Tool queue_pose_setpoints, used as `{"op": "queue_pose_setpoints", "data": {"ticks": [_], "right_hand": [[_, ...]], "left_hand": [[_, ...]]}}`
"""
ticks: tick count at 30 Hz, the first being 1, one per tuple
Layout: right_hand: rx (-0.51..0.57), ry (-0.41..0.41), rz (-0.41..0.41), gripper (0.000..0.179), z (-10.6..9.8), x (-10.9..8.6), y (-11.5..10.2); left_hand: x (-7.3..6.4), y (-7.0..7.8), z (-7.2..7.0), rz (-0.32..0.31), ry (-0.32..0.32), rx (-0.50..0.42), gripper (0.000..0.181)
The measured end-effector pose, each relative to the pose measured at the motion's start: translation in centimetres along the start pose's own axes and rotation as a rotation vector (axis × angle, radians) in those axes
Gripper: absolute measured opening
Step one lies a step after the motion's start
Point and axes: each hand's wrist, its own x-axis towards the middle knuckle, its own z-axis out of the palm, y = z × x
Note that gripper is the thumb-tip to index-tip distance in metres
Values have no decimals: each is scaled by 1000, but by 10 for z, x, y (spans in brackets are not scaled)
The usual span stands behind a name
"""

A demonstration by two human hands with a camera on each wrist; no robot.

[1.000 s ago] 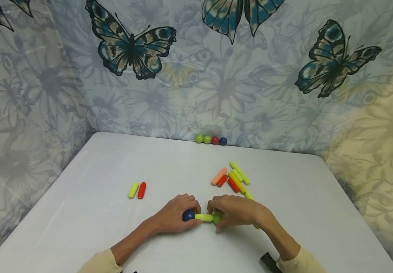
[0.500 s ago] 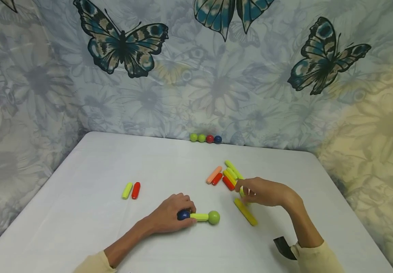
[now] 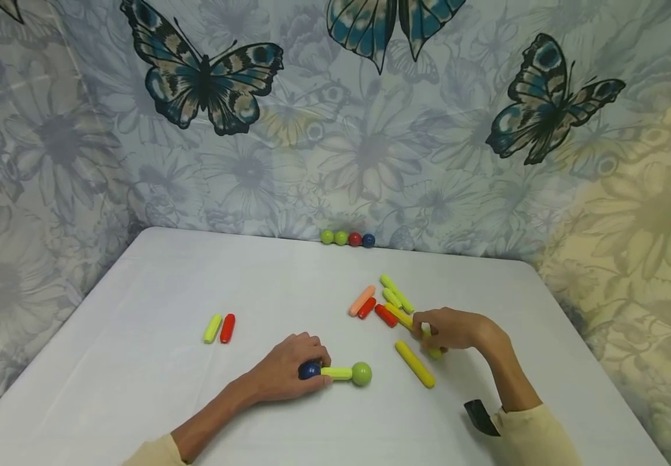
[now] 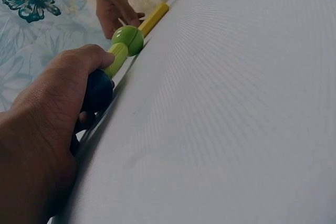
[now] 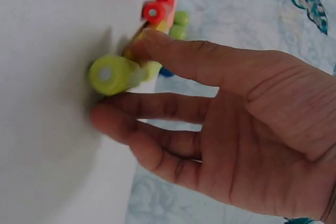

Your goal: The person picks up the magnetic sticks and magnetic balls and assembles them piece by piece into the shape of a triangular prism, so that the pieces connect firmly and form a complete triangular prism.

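My left hand (image 3: 291,367) holds a dark blue ball (image 3: 309,369) low over the white table. From the ball a short yellow-green magnetic stick (image 3: 338,373) runs right to a green ball (image 3: 361,374), joined in one row; the left thumb lies along the stick in the left wrist view. My right hand (image 3: 458,329) has thumb and fingers around another yellow-green stick (image 5: 107,74), whose round metal end faces the right wrist camera. A long yellow stick (image 3: 414,364) lies between the hands.
Beyond the right hand lie several sticks: yellow (image 3: 399,316), red (image 3: 386,315), peach (image 3: 361,301) and yellow-green (image 3: 396,293). At left are a yellow-green stick (image 3: 212,329) and a red stick (image 3: 227,329). Several balls (image 3: 348,239) line the table's back edge (image 3: 242,235).
My right hand has left the green ball and moved right to the stick pile; a yellow-green stick there has shifted nearer to me. The left hand keeps its hold on the blue ball.
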Motion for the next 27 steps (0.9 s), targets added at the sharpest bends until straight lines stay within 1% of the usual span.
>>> {"op": "queue_pose_setpoints", "data": {"ticks": [3, 5, 7, 10, 14, 15, 17, 20, 22, 25, 27], "right_hand": [[9, 30, 5, 28, 0, 5, 1], [1, 35, 23, 31, 2, 8, 1], [-6, 31, 49, 29, 4, 11, 2], [-49, 26, 77, 26, 7, 14, 2], [-119, 64, 85, 24, 4, 14, 1], [-122, 84, 72, 24, 3, 13, 0], [-96, 133, 8, 24, 0, 10, -2], [2, 204, -134, 25, -1, 5, -13], [79, 236, -230, 27, 4, 6, -26], [199, 243, -292, 29, 17, 12, -48], [269, 233, -298, 31, 28, 17, -59]], "left_hand": [[0, -1, 0, -3, 2, -5, 14], [0, -1, 0, -2, 2, -12, 14], [0, -1, 0, 2, 1, -17, 14], [-1, 0, 0, 7, 0, -12, 13], [0, 0, -2, 8, 12, -8, 11], [0, 1, -2, 9, 13, -9, 11], [1, 1, -3, 8, 10, -13, 11], [0, 1, -2, 5, -2, -11, 12], [0, 1, -2, 1, -4, -5, 13], [-1, 1, -2, 5, 3, 2, 12], [1, 1, 0, 12, 6, 3, 12]]}}
